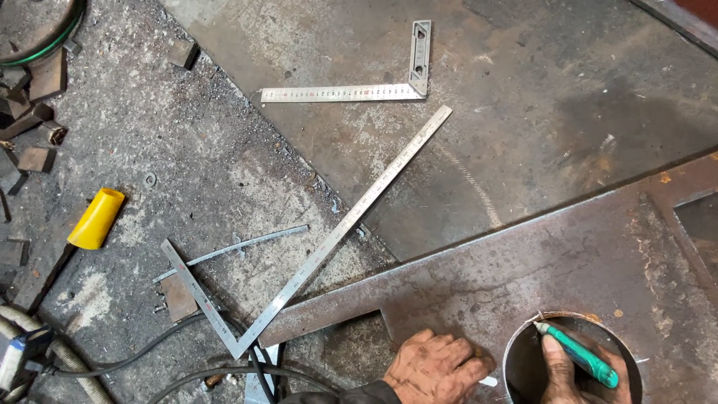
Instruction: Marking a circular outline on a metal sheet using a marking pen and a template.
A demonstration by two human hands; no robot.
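My left hand (437, 368) lies flat, fingers spread, on a rusty steel plate (568, 254) at the bottom of the view, next to a round hole (523, 366) cut in the plate. A small white piece, maybe chalk, shows at its fingertips. My right hand (559, 370) is inside the hole and holds a green marker pen (580, 353), whose tip touches the hole's upper left rim.
A large steel framing square (329, 239) lies left of the plate, and a smaller try square (359, 91) lies on a second sheet farther away. A yellow cylinder (96, 218), metal offcuts (34, 112), a thin metal strip (239, 245) and black cables (194, 374) litter the concrete floor at left.
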